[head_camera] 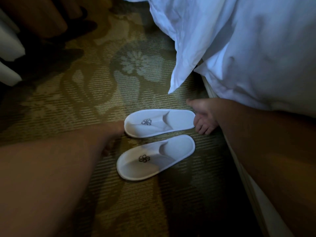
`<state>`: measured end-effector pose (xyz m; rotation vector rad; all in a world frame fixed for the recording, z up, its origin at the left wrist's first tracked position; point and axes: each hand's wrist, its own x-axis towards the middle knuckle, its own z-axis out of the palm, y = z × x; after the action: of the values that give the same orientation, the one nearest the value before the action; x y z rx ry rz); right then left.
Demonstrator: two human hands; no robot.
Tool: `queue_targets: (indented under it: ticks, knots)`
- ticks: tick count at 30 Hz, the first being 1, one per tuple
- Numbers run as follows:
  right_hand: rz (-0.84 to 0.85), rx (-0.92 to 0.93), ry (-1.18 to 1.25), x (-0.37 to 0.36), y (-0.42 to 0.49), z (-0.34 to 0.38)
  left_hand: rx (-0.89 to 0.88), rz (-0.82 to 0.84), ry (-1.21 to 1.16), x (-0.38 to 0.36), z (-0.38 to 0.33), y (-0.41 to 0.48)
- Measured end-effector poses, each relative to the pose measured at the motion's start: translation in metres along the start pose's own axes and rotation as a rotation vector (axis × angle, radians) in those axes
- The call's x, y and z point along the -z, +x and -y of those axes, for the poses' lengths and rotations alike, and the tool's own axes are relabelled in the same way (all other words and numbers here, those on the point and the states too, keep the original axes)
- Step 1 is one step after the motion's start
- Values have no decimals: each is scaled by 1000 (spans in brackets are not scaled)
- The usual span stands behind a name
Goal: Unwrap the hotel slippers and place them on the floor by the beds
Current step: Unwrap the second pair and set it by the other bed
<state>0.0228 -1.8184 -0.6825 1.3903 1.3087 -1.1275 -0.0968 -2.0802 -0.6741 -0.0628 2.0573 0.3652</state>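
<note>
1. Two white slippers, the far slipper (159, 123) and the near slipper (155, 157), lie side by side on the carpet (82, 93), lengthwise left-right, toes leftward, beside the bed (256, 48).
2. The right hand (204, 117), open, touches the far slipper's heel.
3. The left hand (114, 134) meets its toe; grip unclear.

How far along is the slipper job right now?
Nearly done. Both slippers, the far slipper and the near slipper, lie unwrapped side by side on the carpet beside the bed. The left hand and right hand bracket the far one. Left: let go.
</note>
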Motion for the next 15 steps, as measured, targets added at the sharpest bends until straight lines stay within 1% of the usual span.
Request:
queue_targets:
  ticks: [1, 2, 3, 4, 6, 8, 10, 12, 15]
  knots:
    - [-2, 3, 1, -1, 1, -1, 91, 36, 8, 0, 9, 1]
    - [-4, 11, 5, -3, 1, -4, 131, 62, 13, 0, 16, 2]
    - [-2, 13, 6, -6, 0, -6, 157, 81, -40, -2, 24, 11]
    - [0, 12, 9, -9, 0, -8, 167, 85, -109, -4, 30, 17]
    - [-1, 3, 13, -14, 0, -13, 179, 54, -173, -9, 42, 34]
    - [-1, -3, 17, -19, 0, -17, 176, 38, -152, -18, 50, 55]
    - [7, -6, 27, -25, 1, -20, 185, 58, -122, -26, 45, 59]
    - [10, -11, 28, -30, 1, -22, 186, 73, -108, -29, 38, 52]
    - [14, -18, 35, -30, -1, -23, 192, 43, -103, -29, 27, 23]
